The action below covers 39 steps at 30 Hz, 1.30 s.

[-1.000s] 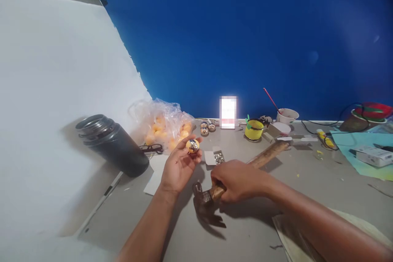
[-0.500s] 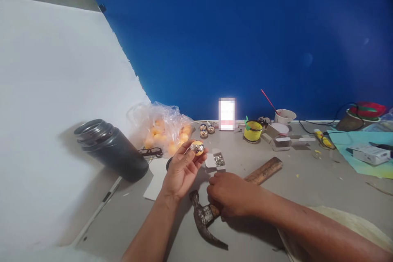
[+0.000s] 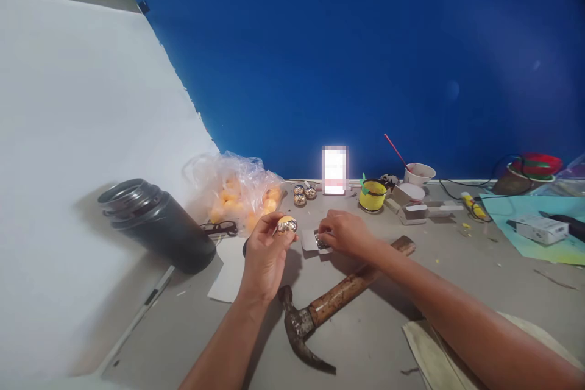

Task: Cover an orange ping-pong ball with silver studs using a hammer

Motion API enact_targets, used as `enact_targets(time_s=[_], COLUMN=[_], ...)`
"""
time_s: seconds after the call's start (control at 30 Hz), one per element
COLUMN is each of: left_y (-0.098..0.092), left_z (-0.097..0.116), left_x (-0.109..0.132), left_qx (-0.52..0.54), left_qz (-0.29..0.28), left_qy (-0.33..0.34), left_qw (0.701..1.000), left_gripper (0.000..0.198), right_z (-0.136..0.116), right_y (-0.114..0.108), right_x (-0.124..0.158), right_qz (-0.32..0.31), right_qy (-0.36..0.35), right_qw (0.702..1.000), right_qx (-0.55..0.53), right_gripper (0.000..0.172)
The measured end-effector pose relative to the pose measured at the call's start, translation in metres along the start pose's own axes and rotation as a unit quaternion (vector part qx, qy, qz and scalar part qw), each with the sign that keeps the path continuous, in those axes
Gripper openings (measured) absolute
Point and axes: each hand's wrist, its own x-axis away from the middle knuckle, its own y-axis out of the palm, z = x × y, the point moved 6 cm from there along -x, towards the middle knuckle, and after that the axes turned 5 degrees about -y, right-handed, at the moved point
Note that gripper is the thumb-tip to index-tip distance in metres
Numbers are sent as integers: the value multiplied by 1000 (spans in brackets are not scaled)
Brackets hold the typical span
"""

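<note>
My left hand [image 3: 267, 256] holds a ball [image 3: 287, 225] up between thumb and fingers. The ball is orange on top, with shiny silver metal heads covering its visible lower side. My right hand [image 3: 345, 231] has its fingertips down in a small white open box [image 3: 310, 240] of small silver metal pieces. Its fingers are bent together, and what they pinch is hidden. Below the right forearm, a claw hammer [image 3: 338, 300] with a worn wooden handle lies on the table, its rusty head pointing to the lower left.
Left stand a dark flask [image 3: 159, 225] and a clear bag of orange balls [image 3: 233, 195]. Behind are several silver-studded balls [image 3: 300, 199], a bright upright screen [image 3: 334, 170], a yellow container [image 3: 372, 196] and a white cup [image 3: 420, 174]. A pale cloth [image 3: 425, 347] lies under the right forearm.
My right hand has left the hammer and moved up to the small box. The hammer stays lying on the table. My left hand still holds the ball, now turned so more silver faces me.
</note>
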Motion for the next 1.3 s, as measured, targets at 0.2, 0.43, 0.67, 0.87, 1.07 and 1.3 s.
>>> enact_targets(time_s=[0.2,0.43,0.67,0.87,1.07,1.3], left_y=[-1,1,0,0,3,5], left_z=[-2,-5,-7,-13,-13,-12], left_x=[2,5,4,3,4,6], left_qx=[-48,-86,-81,-67,-55,-50], left_qz=[15,5,12,-5,-10,-24], left_qy=[10,-15,-48,-73,-81,-80], left_qw=[999,996,996,995,995,995], left_gripper=[45,41,41,42,45,47], right_z=[5,13,7,6,6,10], right_y=[12,22,23,22,12,5], right_x=[-8,-11,-10,-9,-4,-3], right_qz=[-32,-27,-39,-33,11,51], right_qy=[14,13,-15,-19,-3,29], right_qw=[999,999,999,999,1000,993], right_qx=[14,14,27,28,-6,-101], right_gripper=[16,19,16,16,19,17])
